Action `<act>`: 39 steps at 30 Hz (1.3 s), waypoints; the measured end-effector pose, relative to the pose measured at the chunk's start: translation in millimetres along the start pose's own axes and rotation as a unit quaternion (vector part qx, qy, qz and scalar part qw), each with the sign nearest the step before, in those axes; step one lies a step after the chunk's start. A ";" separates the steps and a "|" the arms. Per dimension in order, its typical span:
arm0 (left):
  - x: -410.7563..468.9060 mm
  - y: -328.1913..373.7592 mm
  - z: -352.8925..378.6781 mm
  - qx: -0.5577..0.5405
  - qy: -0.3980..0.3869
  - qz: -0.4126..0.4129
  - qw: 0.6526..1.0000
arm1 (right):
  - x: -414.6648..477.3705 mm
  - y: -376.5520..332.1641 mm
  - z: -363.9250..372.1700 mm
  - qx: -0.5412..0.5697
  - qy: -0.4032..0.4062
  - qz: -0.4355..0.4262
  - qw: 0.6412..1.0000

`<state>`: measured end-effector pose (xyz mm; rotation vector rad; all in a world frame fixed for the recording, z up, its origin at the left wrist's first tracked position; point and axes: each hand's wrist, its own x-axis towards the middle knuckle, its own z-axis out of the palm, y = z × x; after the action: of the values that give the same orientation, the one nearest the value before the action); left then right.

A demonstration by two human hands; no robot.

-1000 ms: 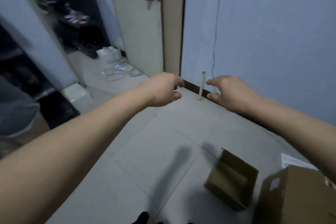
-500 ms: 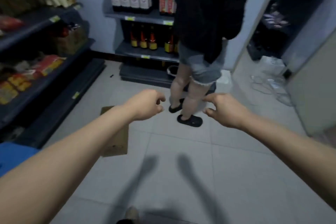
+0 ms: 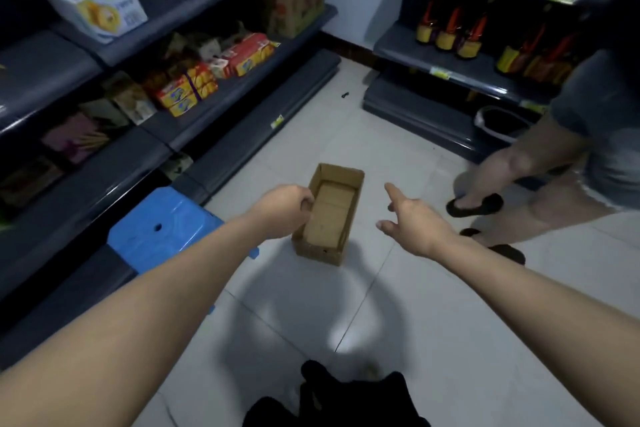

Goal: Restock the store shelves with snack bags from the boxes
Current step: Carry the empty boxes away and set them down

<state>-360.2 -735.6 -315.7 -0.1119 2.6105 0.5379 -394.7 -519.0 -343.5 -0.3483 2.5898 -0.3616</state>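
An open cardboard box (image 3: 341, 243) stands on the tiled floor in the middle of the aisle, and only its bare bottom shows inside. My left hand (image 3: 282, 210) hovers at the box's left wall with fingers loosely curled, holding nothing. My right hand (image 3: 414, 220) is stretched out to the right of the box, forefinger and thumb spread, also holding nothing. Dark store shelves (image 3: 221, 90) on the left carry snack packs (image 3: 188, 88) in red and yellow wrappers.
A blue plastic stool (image 3: 162, 224) stands against the left shelves, just left of my left arm. Another person's legs (image 3: 512, 166) in dark slippers are close on the right. A far shelf (image 3: 433, 61) holds bottles (image 3: 450, 31). A dark basin (image 3: 498, 123) sits under it.
My view has swung left from the door and wall to the shelf aisle. The box now lies between my hands, and my right hand's fingers have spread.
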 end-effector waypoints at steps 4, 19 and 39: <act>44.3 -17.3 5.4 -0.013 0.000 -0.012 1.000 | 52.4 6.4 3.6 -0.005 -0.022 0.003 1.000; 241.5 -97.3 75.6 -0.037 -0.087 -0.026 0.995 | 228.6 30.6 99.8 0.017 -0.105 0.093 0.990; 447.5 -251.2 291.0 0.070 -0.098 0.006 0.993 | 413.9 71.5 347.4 0.036 -0.056 0.236 0.969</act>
<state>-589.0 -846.2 -848.2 0.0035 2.4488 0.3492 -579.9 -645.9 -840.2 0.2675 2.4393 -0.2544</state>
